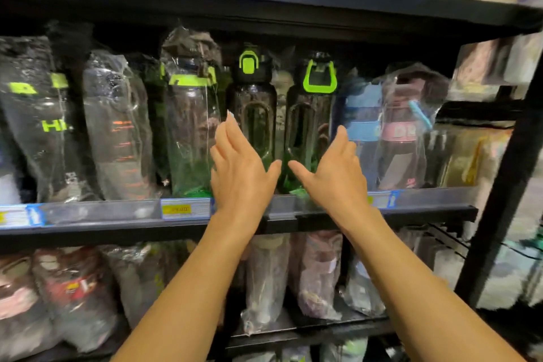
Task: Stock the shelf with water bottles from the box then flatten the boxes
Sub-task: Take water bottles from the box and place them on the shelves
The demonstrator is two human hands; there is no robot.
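L hand [241, 170] + R hand [335, 173] open, fingers straight, before green-lid btls [254, 109] on mid shelf [102, 211].

Upright on the shelf [417, 211], just beyond the left hand [241, 176]: dark clear bottle [255, 109], lime-green lid; beside it, past the right hand [335, 176], loop-lidded bottle [311, 114]; either side of both hands, plastic-wrapped bottles [117, 126], some leaning.

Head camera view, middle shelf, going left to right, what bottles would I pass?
Wrapped black bottle with lime lettering → wrapped clear bottle with orange markings → wrapped bottle with lime collar → dark bottle with lime lid → dark bottle with lime carry loop → wrapped blue-banded bottle → wrapped pink-banded bottle.
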